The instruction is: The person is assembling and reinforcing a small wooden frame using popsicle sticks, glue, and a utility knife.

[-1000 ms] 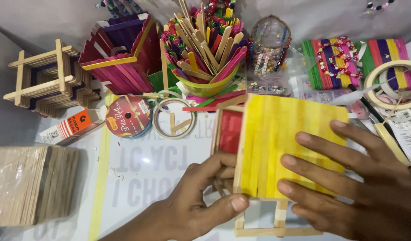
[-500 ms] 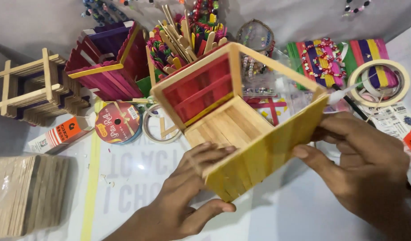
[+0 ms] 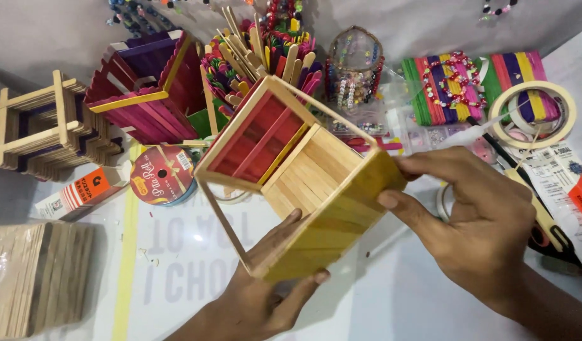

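Both hands hold a craft-stick box point(image 3: 303, 189) tilted above the white bench point(image 3: 379, 303), its open mouth turned up and to the left (one inner wall red, the outer face yellow). The left hand point(image 3: 265, 297) grips its lower corner, fingers point(image 3: 284, 224) closed on the wall. The right hand point(image 3: 486, 221) pinches its right end. Behind stand a purple stick box point(image 3: 145, 88), a cup of coloured sticks point(image 3: 265, 50) and a ribbon spool point(image 3: 161, 175).

Both hands hold a craft-stick box point(image 3: 303, 189) tilted over the table point(image 3: 392, 303); the left hand point(image 3: 265, 297) grips its yellow side from below; the right hand point(image 3: 480, 221) pinches its far corner.
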